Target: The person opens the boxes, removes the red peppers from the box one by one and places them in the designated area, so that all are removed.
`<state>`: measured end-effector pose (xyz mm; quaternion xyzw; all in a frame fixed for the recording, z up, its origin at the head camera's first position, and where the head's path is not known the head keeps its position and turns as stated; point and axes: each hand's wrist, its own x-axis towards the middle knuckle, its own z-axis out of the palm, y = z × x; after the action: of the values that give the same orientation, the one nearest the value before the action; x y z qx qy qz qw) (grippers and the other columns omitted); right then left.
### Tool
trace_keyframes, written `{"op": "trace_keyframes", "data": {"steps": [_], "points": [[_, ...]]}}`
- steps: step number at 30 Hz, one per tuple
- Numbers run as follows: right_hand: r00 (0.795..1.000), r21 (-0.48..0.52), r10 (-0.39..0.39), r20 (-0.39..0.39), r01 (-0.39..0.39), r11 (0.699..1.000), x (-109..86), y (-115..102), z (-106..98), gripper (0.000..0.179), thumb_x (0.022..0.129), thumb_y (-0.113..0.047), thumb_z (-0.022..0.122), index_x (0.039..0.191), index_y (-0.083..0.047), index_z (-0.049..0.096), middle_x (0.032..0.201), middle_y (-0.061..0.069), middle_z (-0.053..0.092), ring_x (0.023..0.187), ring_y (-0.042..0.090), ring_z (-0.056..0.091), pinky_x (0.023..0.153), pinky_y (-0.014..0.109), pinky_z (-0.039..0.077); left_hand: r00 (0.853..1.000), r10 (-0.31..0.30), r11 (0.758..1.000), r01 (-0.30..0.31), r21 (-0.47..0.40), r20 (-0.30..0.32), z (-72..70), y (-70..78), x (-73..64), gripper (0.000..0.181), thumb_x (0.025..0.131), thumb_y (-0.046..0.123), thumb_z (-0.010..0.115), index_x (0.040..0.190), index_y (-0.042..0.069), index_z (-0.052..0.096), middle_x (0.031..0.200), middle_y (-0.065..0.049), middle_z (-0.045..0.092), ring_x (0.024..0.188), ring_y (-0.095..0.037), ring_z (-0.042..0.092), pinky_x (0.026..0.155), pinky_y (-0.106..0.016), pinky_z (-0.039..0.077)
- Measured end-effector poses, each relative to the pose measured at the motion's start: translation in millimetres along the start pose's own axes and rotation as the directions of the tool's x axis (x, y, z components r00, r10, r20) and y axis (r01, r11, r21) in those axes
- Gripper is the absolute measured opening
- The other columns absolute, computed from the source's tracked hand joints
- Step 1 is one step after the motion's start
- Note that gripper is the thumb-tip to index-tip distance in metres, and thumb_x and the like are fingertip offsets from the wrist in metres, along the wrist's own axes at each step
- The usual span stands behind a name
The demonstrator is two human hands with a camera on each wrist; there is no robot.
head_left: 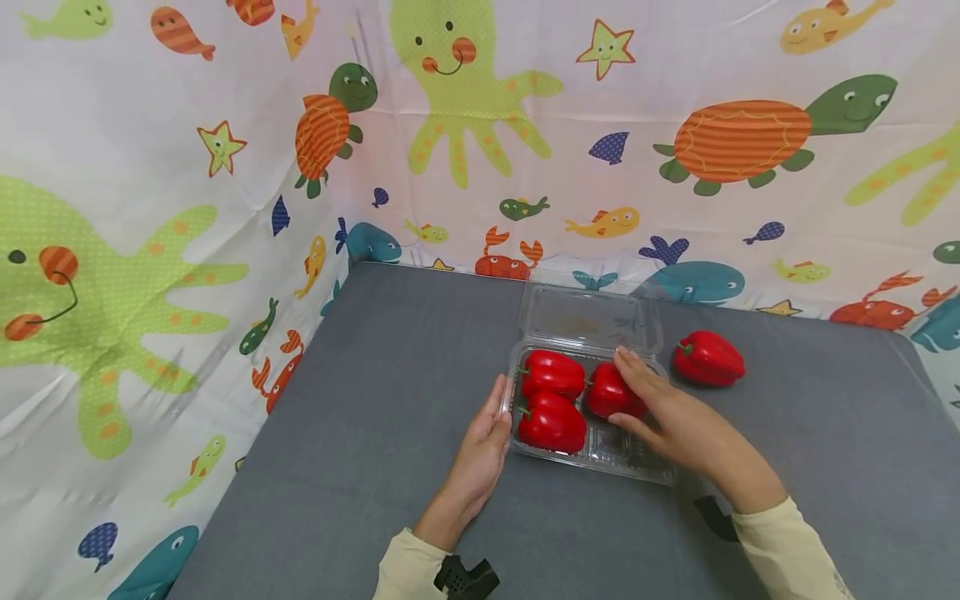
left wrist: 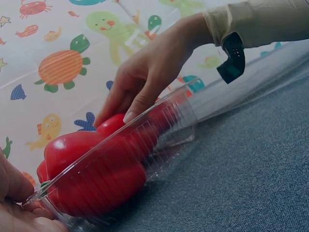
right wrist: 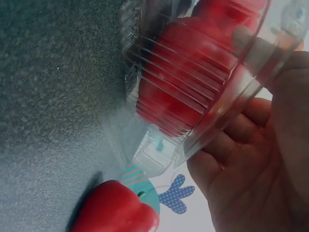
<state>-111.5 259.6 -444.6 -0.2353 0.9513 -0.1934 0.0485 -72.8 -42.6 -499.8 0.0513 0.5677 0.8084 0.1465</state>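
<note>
A clear plastic container [head_left: 611,450] sits on the grey table with its hinged lid [head_left: 585,317] laid back. Two red bell peppers fill its left side, a rear one [head_left: 552,372] and a front one [head_left: 552,423]. My left hand [head_left: 478,454] holds the container's left edge, its fingers at the rim in the left wrist view. Inside the container, toward the right rear, my right hand [head_left: 686,421] grips another red bell pepper [head_left: 609,392] between thumb and fingers. The right wrist view shows that thumb over the pepper behind the clear ribbed wall.
One more red bell pepper [head_left: 708,358] lies on the table [head_left: 397,400] just right of the container. A curtain [head_left: 487,225] printed with sea animals hangs along the back and left sides of the table.
</note>
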Motion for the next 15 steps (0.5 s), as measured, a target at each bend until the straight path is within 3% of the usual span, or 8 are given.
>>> {"op": "trace_keyframes", "data": {"steps": [15], "points": [[1.000, -0.055, 0.009, -0.007, -0.010, 0.998, 3.6, -4.3, 1.8, 0.093, 0.093, -0.039, 0.082, 0.165, -0.006, 0.034, 0.167, 0.017, 0.037, 0.154, 0.042, 0.035, 0.108, 0.057, 0.048, 1.000, -0.004, 1.000, 0.004, -0.017, -0.001, 1.1, -0.7, -0.1, 0.064, 0.115, 0.006, 0.033, 0.171, 0.011, 0.004, 0.178, -0.001, 0.007, 0.164, -0.021, 0.003, 0.131, -0.047, 0.008]]}}
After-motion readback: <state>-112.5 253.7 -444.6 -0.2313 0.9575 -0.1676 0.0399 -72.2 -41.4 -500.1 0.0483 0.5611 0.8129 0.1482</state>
